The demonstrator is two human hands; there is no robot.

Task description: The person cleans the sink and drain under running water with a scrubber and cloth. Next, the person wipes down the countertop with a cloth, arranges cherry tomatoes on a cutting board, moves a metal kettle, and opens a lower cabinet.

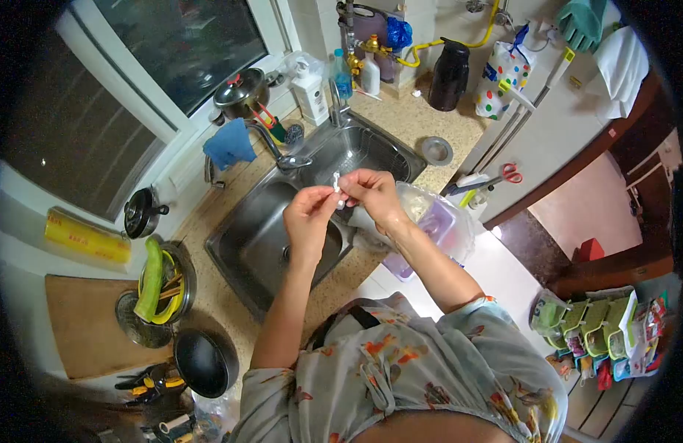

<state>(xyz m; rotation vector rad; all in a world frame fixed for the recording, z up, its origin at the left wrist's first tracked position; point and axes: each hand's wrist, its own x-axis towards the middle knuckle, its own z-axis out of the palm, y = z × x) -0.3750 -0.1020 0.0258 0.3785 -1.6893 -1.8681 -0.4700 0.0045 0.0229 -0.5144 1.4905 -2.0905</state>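
Note:
A small white item [336,179], too small to name, is held between the fingertips of both hands above the double sink [256,225]. My left hand [309,214] pinches it from the left with bent fingers. From the right, my right hand [372,195] pinches it with thumb and forefinger. Both hands are near the divider between the basins. A clear plastic bag [459,229] with pale contents and a purple container [436,221] sit just right of my right wrist.
A faucet [292,162] reaches over the sink from the back. A blue cloth [229,144], a lidded pot [242,90] and a white pump bottle [309,94] stand behind. At left are a black pan [201,362] and a green gourd [150,280]. A dark jug [449,76] stands back right.

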